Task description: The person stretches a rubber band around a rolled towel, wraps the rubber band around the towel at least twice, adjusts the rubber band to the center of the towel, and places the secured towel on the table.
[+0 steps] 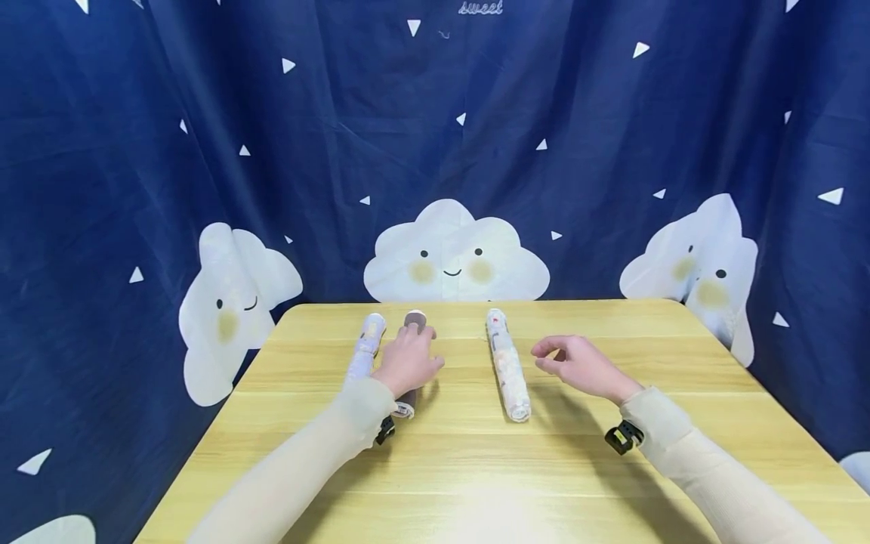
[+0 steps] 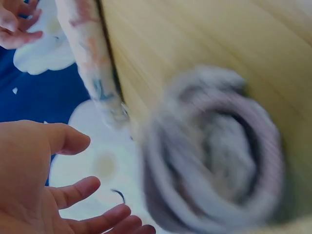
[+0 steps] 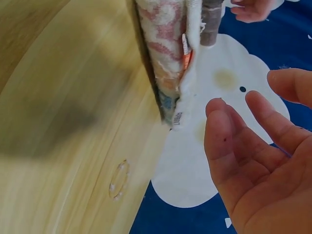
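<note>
Three rolled-up towels lie lengthwise on a table. Over the brown towel is my left hand, covering its middle; its spiral end fills the right of the left wrist view, blurred. In that view the left fingers are spread and loosely bent, with a gap between them and the roll. Just left lies a pale lilac towel, partly hidden by the hand and sleeve. My right hand hovers right of a white patterned towel, fingers loosely curved with nothing between them. A small tag shows on this towel in the right wrist view.
The wooden table has rounded far corners. Behind it and along both sides hangs a dark blue curtain with white clouds and triangles. Each wrist wears a black camera strap, the right one below a light sleeve.
</note>
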